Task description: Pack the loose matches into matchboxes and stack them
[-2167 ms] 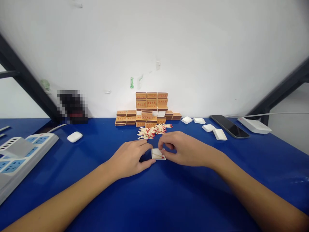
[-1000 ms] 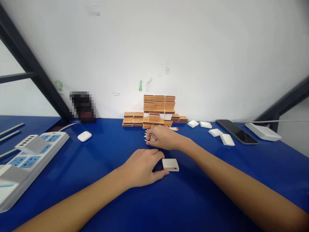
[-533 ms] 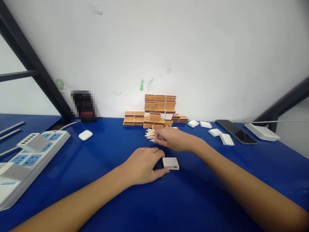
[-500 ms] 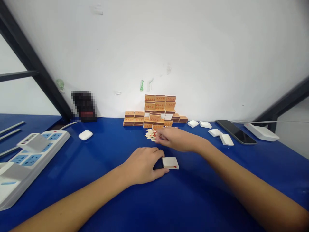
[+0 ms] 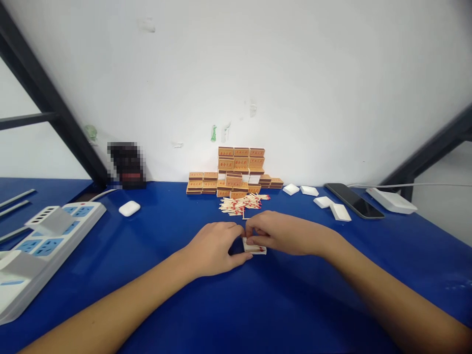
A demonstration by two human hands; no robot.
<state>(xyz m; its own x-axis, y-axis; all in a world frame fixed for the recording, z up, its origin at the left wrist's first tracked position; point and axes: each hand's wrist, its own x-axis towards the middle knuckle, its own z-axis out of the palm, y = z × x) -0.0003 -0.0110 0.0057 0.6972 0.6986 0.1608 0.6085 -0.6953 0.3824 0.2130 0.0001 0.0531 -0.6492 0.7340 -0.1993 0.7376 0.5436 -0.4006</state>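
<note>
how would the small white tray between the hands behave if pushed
The white tray is probably light, being small and shallow. It would likely slide rather than tip, sitting low. A match lying inside, red head showing, might shift.

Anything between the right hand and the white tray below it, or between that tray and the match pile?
Nothing visible separates the right hand from the white tray. Between tray and match pile, at least one loose match lies there.

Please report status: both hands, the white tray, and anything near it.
Left hand gripping white tray by its left end. Right hand partly covering tray, hold unclear. Matches inside; match pile beyond.
</note>
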